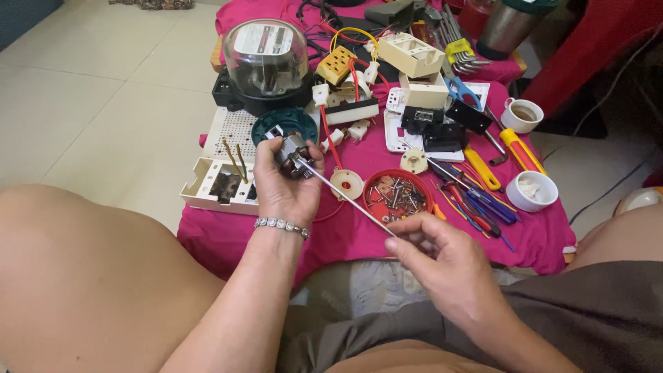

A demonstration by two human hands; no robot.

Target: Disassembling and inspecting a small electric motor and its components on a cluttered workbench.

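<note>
Here, from the head camera, the left hand (283, 186) grips one small motor part (293, 155); the right hand (442, 259) pinches one thin metal rod (345, 197) touching it. Two white cups (532, 191), one red screw-filled dish (398, 191) and one glass-domed meter (266, 59) sit on a pink cloth (359, 231) over pale floor tiles (90, 103).

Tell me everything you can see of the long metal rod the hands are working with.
The rod is thin, straight and silvery, apparently steel. It slants from upper left to lower right above the pink cloth. Its upper end enters a small motor part gripped in the left hand; its lower end is pinched by the right hand. It passes in front of a red dish of screws.
</note>
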